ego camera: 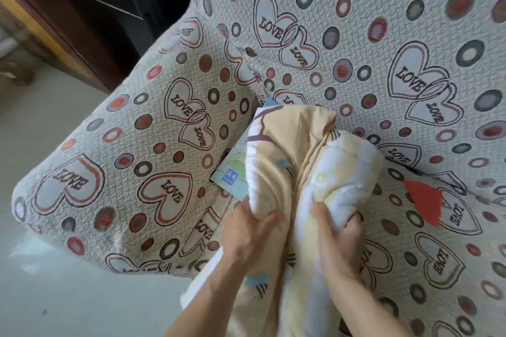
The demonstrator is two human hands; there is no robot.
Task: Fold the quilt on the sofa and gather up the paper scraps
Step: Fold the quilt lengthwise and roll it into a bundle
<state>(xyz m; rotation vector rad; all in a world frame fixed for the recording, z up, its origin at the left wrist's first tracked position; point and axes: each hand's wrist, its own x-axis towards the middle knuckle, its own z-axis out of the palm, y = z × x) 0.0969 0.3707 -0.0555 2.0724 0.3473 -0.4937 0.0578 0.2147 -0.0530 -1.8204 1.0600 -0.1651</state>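
At lower centre of the frame, the bunched quilt (298, 161) is gripped by the left hand (246, 235) and, beside it, the right hand (339, 238), apparently to gather its edges for folding. A red paper scrap (424, 200) lies at right on the sofa (109, 145).

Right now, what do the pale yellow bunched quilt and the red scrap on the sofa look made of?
Pale yellow bunched quilt: soft padded fabric, probably cotton, matte; it puffs and creases deeply where both hands grip it. Red scrap: looks like thin matte paper, flat with a ragged torn edge, though the blur leaves it open.
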